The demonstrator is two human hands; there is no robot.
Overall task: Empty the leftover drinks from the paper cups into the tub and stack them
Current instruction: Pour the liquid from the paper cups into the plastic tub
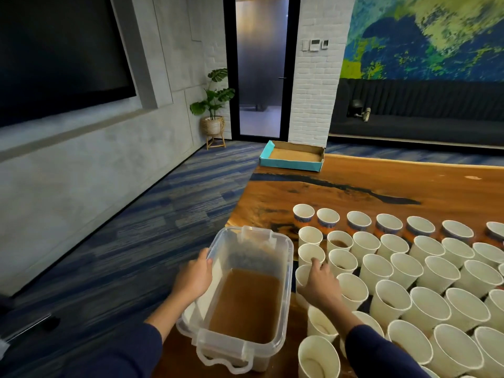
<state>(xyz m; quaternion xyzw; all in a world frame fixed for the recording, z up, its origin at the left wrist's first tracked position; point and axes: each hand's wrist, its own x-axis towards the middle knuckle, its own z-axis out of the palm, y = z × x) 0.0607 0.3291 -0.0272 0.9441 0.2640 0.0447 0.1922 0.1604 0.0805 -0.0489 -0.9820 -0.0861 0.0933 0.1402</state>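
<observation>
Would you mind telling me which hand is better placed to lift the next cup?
The right hand: its fingers already touch a paper cup beside the tub, while the left hand grips the tub's far wall.

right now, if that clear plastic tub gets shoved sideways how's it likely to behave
The tub probably feels heavy: brown liquid covers its bottom. That liquid would likely slosh, since no lid is on. It overhangs the table edge, so it might tip; the left hand steadies it.

Two bare hands, left hand (194, 279) and right hand (321, 286); no rings, no watch. Dark navy long sleeves (381, 350) to the forearms; plain, unmarked cloth.
</observation>
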